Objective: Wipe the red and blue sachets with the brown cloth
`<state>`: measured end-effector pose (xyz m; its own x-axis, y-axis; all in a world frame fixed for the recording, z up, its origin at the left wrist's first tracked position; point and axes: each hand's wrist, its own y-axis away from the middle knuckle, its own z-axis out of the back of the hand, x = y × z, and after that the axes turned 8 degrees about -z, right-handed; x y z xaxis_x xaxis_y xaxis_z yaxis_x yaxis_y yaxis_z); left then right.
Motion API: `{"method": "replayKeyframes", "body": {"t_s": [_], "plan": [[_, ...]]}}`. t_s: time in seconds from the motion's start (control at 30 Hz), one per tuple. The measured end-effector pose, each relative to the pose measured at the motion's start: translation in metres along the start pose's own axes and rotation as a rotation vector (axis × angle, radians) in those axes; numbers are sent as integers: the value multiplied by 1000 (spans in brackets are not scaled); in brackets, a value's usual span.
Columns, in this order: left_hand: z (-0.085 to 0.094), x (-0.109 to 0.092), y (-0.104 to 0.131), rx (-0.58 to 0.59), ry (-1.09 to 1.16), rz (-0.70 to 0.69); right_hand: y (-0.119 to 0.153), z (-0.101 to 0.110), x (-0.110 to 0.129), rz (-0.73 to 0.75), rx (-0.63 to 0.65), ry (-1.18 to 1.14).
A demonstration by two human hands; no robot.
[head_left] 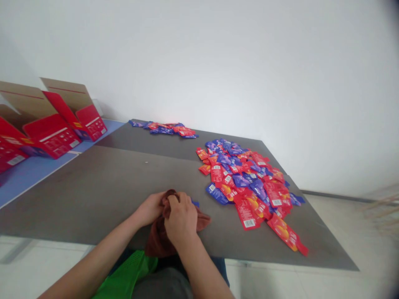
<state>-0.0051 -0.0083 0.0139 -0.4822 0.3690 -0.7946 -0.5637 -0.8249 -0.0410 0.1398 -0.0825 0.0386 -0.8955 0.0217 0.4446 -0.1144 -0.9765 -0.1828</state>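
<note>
A brown cloth (158,236) is bunched up at the front edge of the grey table, partly hanging over it. My left hand (152,209) grips its left side, the fingertips hidden in the folds. My right hand (182,216) is closed on the cloth from above, touching or very near my left hand. A small blue piece (195,204) shows just behind my right hand, mostly hidden. To the right lies a large loose pile of red and blue packets (243,178).
A smaller heap of packets (165,128) lies at the table's far edge (218,136). Open red cartons (56,133) with raised flaps stand on a blue surface (40,176) at the left. A white wall rises behind. Green fabric (127,276) hangs below the front edge.
</note>
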Motion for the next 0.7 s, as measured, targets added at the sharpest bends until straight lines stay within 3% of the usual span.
{"method": "replayKeyframes", "body": {"t_s": [0.1, 0.2, 0.3, 0.4, 0.47, 0.57, 0.7], "plan": [[-2, -5, 0, 4, -71, 16, -8, 0, -36, -177, 38, 136], [-4, -6, 2, 1, -61, 14, -14, 15, -68, -291, 10, 224], [-4, -5, 4, 1, -10, -15, -8, 23, -54, -210, -16, 135], [-3, -5, 2, 11, 61, -77, 0, 13, -18, -20, 1, 11], [-3, -7, 1, 13, 39, -70, 2, 3, -9, -31, 40, 11], [-3, -10, 1, -3, -72, -12, -2, -1, -32, -185, 79, 121], [-4, -11, 5, -4, -61, -2, -8, 17, -68, -312, 23, 206]]}}
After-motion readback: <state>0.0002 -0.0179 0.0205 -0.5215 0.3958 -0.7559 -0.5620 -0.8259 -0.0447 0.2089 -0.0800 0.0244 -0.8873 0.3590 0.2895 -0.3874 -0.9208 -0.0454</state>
